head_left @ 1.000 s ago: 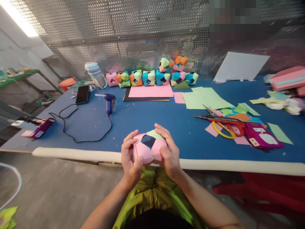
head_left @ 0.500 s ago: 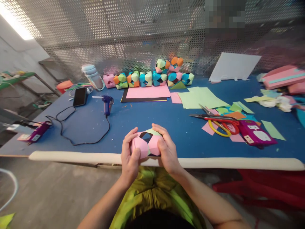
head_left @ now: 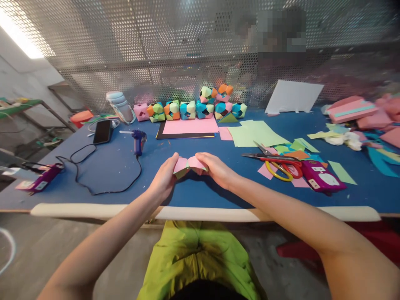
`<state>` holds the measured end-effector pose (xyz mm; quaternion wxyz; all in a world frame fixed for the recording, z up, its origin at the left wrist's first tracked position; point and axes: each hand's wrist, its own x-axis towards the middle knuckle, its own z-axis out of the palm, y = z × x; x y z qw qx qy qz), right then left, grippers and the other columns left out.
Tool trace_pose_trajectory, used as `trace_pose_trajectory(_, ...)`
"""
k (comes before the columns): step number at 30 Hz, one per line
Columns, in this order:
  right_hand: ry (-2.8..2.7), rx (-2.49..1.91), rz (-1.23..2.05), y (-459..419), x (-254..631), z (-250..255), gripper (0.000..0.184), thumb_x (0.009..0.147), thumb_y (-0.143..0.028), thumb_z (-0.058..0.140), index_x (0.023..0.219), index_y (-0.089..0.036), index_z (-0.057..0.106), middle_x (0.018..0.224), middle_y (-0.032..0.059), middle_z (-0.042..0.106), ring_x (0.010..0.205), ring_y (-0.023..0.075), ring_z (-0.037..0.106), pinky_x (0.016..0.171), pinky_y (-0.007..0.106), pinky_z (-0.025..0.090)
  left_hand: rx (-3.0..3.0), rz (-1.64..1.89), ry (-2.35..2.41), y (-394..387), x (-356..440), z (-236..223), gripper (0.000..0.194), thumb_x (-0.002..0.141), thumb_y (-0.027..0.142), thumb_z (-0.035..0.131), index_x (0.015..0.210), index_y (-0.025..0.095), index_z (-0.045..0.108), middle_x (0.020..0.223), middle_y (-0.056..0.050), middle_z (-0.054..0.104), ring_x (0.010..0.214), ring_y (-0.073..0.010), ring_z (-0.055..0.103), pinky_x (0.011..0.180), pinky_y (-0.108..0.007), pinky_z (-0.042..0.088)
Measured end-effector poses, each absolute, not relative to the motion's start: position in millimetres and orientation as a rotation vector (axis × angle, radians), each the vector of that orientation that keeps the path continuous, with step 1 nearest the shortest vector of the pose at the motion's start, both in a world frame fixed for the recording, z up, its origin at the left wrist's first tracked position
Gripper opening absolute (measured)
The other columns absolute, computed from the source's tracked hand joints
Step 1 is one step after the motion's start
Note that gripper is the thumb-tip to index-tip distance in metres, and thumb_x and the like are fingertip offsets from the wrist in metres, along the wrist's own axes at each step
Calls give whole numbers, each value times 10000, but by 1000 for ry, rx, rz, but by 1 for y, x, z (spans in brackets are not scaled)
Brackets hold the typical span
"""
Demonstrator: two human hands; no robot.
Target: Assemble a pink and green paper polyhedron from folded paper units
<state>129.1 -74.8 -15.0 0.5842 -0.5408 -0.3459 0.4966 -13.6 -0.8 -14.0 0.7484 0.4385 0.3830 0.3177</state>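
Observation:
Above the front part of the blue table, both hands grip a pink and light green folded paper ball. My left hand is closed on its left side, and my right hand on its right side. From here mostly its pink upper folds show; the fingers hide the sides. Beyond the hands, a row of similar folded paper balls in several colours lines the back of the table, with two more stacked on top. Pink paper sheets lie just in front of that row.
To the left are a blue glue gun with its cord, a phone, a bottle and a purple power strip. Light green sheets, scissors, paper scraps and a purple socket box lie right.
Both hands have moved forward over the table, away from my body, with the paper ball. It has tilted, so its dark opening no longer faces me.

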Motion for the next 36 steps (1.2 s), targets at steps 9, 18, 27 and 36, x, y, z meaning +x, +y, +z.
trace_pose_trajectory(9,-689,-1311,1295,-29,151,2,358,955,-396,431,708,-183,580,587,0,591,553,138,531,560,271,424,960,668,875,44,4,14,249,923,319,468,781,156,591,730,-49,655,617,-150,630,580,-285,560)
trace_pose_trajectory(18,-643,-1368,1366,6,168,1,308,962,-394,412,770,-201,557,629,0,588,573,154,552,612,328,497,1004,607,1011,85,22,10,126,868,248,523,800,156,575,665,-31,602,529,-151,598,547,-310,549)
trace_pose_trajectory(27,-695,-1461,1419,36,184,-1,411,943,-548,336,946,-213,575,690,20,621,578,186,615,620,374,531,1104,541,1020,118,35,11,276,898,409,455,855,157,560,706,-74,599,564,-193,609,519,-330,535)
trace_pose_trajectory(36,-719,-1517,1322,84,199,-3,565,917,-663,268,907,-186,570,648,42,624,549,189,629,575,346,541,1201,586,1067,157,61,15,355,914,488,396,892,174,558,721,-65,612,578,-195,611,565,-367,551)
